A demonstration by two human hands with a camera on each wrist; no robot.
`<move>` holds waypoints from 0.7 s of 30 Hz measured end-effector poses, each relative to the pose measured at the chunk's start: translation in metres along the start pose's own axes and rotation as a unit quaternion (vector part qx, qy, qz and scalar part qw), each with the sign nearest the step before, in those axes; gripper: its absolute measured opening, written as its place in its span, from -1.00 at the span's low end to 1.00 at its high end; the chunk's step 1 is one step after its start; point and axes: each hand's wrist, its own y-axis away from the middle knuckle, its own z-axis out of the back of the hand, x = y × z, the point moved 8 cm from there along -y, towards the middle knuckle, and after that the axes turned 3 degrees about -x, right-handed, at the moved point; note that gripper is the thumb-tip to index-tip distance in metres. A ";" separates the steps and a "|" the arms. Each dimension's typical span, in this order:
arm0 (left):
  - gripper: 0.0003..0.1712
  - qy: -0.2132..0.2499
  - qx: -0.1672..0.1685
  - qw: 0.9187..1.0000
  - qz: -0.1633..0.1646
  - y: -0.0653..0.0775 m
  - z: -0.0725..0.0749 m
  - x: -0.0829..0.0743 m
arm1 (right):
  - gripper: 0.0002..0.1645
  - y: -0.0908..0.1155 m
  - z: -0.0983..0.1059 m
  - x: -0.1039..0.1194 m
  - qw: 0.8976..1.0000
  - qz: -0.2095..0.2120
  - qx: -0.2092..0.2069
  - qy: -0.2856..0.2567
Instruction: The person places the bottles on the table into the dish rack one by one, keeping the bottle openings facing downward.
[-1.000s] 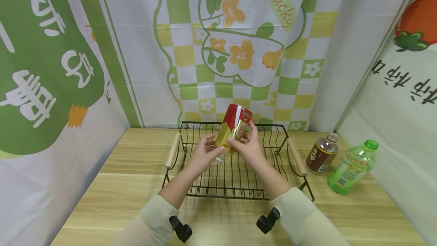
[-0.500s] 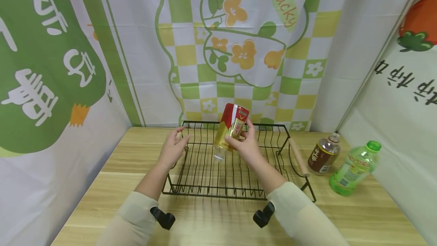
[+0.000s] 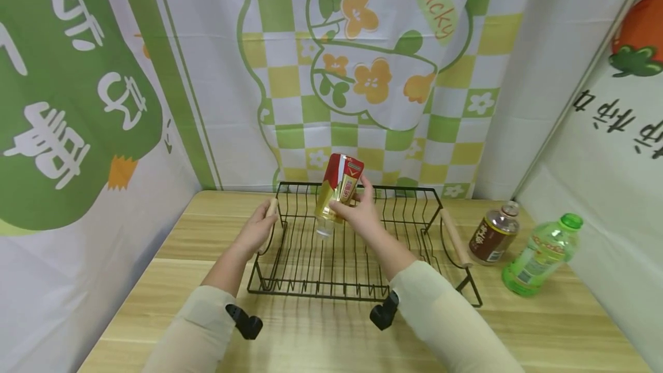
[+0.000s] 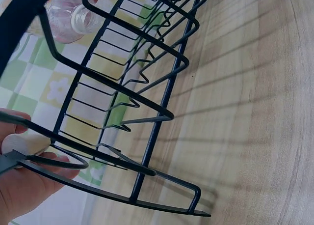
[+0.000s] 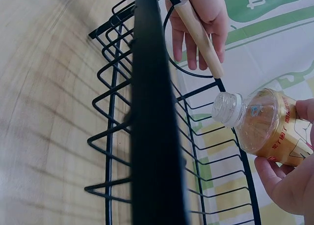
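While the right hand grips the bottle in the middle of the head view, its thumb lies across the near side and its fingers go behind, partly hidden. The bottle sits to the upper left of that palm, tilted nearly upside down: its long axis runs from the red base at upper right to the clear neck at lower left. That neck carries no cap in the right wrist view, where it points toward the left edge of the frame.

The neck is the end nearer the left hand, which is left of it in the head view and well apart. This hand rests against the left handle, its fingers loose and fairly straight rather than wrapped tight.

Under the bottle spreads the rack, and the neck seems to hang above its wires without touching. Past the right handle, toward the right edge, a brown bottle and a green bottle stand on the table.
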 end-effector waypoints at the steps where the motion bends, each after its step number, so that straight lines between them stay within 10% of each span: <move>1: -0.24 0.004 0.001 1.000 -0.001 0.000 0.000 0.000 | 0.25 -0.001 -0.002 0.000 1.000 0.000 -0.001 0.003; 21: -0.27 0.036 0.005 0.999 -0.004 0.001 -0.001 -0.001 | 0.24 -0.017 -0.042 -0.013 0.999 0.004 0.007 0.054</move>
